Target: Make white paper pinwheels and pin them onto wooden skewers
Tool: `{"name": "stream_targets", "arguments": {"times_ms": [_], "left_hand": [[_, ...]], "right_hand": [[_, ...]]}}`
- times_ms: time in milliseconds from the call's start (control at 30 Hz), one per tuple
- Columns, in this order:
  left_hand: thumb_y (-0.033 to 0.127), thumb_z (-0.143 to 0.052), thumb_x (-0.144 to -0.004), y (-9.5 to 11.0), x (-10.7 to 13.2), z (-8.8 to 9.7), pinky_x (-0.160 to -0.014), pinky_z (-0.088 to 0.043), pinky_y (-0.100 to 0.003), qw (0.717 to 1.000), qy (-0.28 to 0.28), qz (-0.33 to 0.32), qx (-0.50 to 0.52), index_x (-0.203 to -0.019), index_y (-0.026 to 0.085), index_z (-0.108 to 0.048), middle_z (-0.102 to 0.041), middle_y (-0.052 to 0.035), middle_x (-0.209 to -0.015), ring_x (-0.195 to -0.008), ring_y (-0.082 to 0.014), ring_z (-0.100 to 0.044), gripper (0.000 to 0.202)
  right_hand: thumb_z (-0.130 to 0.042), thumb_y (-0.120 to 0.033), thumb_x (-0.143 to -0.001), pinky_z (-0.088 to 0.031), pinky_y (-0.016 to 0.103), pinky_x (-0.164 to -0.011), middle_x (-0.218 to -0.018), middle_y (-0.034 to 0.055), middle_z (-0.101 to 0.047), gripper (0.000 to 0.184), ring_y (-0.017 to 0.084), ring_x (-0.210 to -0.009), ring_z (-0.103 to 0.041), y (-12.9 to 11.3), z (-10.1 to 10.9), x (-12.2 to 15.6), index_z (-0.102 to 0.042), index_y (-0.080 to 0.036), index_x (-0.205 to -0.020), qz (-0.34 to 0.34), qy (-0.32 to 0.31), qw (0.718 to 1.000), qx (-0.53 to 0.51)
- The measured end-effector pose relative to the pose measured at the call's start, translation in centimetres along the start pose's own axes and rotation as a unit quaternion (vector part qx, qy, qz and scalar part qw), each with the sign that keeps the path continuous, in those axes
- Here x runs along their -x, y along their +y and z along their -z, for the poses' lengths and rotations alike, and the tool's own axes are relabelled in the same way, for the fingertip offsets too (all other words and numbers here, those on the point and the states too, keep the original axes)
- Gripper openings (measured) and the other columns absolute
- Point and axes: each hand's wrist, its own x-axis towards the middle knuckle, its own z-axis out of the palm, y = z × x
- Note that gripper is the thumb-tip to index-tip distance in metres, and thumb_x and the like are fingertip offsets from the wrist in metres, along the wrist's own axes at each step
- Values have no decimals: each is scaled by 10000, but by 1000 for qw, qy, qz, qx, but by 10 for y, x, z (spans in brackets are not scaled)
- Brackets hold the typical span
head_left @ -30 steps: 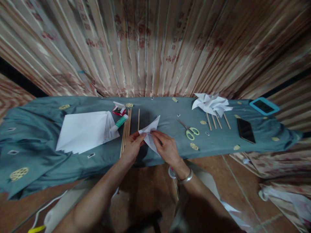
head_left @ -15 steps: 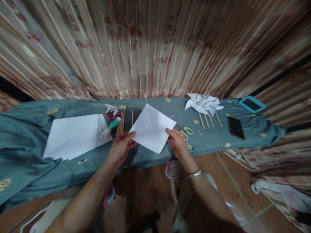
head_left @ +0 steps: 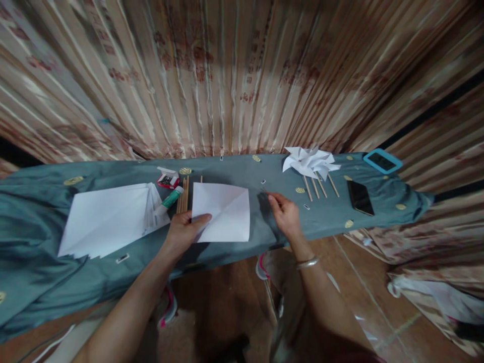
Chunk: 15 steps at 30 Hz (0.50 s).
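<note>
My left hand [head_left: 185, 229] pinches the left side of a white square sheet of paper [head_left: 229, 214], thumb on top. Diagonal crease lines run across the sheet. To the right of the paper, my right hand [head_left: 284, 214] is closed on scissors [head_left: 263, 190]; only a dark bit of the blades shows past the fingers, and the handles are hidden. Wooden sticks [head_left: 183, 196] and a green and white glue stick [head_left: 171, 198] lie just beyond my left hand. Another stick [head_left: 201, 179] is mostly covered by the paper.
A stack of white paper [head_left: 108, 217] lies at left, near an open red and white box [head_left: 168, 178]. White paper pinwheels on sticks [head_left: 310, 162] rest at the back right. Beyond are a black phone [head_left: 360, 197] and a blue-framed device [head_left: 382, 161]. A curtain [head_left: 212, 85] hangs behind.
My right hand has let go of the paper and closed on the scissors. The sheet has turned so its edges sit nearly square to me, held only by my left hand.
</note>
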Motion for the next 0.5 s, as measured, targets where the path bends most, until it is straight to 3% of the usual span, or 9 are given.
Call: {"name": "stream_targets", "arguments": {"times_ms": [67,167,367,500], "left_hand": [[372,-874,-454,3,-3,4,-508,-462,-263,998,41,-26,-41,-705,159,-747,-699,-25,-616,-594,-210,-620,352],[378,-857,-494,7,-8,10,-567,-474,-280,994,73,-57,-59,-738,157,-750,-708,-33,-668,-689,-243,-644,346],[442,-866,-485,8,-17,11,-608,-518,-306,990,92,-55,91,-781,144,-733,-722,-42,-683,-668,-236,-673,440],[407,-866,-512,14,-18,6,-761,-571,-359,975,65,-61,204,-760,143,-704,-737,-67,-721,-837,-283,-718,397]], "right_hand": [[-543,-320,-884,-461,418,-915,-1087,183,-720,296,306,-1025,-657,10,13,-4,-703,-154,-1069,12,26,979,204],[-530,-232,-892,-472,393,-875,-1073,209,-708,272,303,-973,-675,19,21,-3,-695,-122,-1079,9,-18,935,355],[-540,-187,-874,-494,363,-813,-1043,199,-716,332,297,-945,-693,22,26,6,-664,-117,-1174,6,-56,903,426],[-598,-222,-811,-505,350,-782,-909,150,-752,296,282,-913,-707,23,31,4,-708,-154,-1077,-42,-51,936,345]]}}
